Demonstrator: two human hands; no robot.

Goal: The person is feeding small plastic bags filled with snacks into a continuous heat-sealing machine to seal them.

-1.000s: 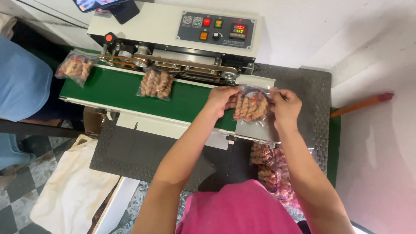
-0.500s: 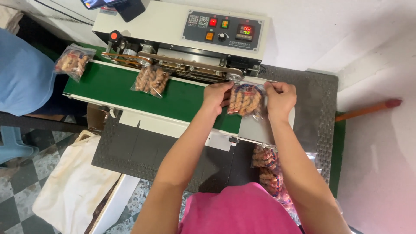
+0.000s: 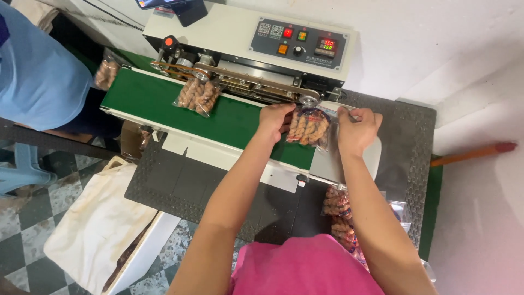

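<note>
A clear bag of brown twisted snacks (image 3: 308,127) lies at the right end of the green conveyor belt (image 3: 153,104). My left hand (image 3: 274,120) grips its left edge and my right hand (image 3: 357,130) pinches its top right corner. The bag's top edge sits at the intake of the white band sealing machine (image 3: 245,43), just below the belt wheel (image 3: 310,99). A second filled bag (image 3: 197,95) rides the belt further left, its top in the sealing track. A third bag (image 3: 105,74) is at the belt's far left end.
More filled snack bags (image 3: 339,214) are piled on the dark patterned table (image 3: 185,180) near my body. A person in a blue shirt (image 3: 38,76) stands at the left end. A white cloth bag (image 3: 98,224) lies on the checkered floor. An orange stick (image 3: 469,154) is at right.
My hands have slid the held bag up and left toward the sealer's intake. The other two bags have travelled left along the belt.
</note>
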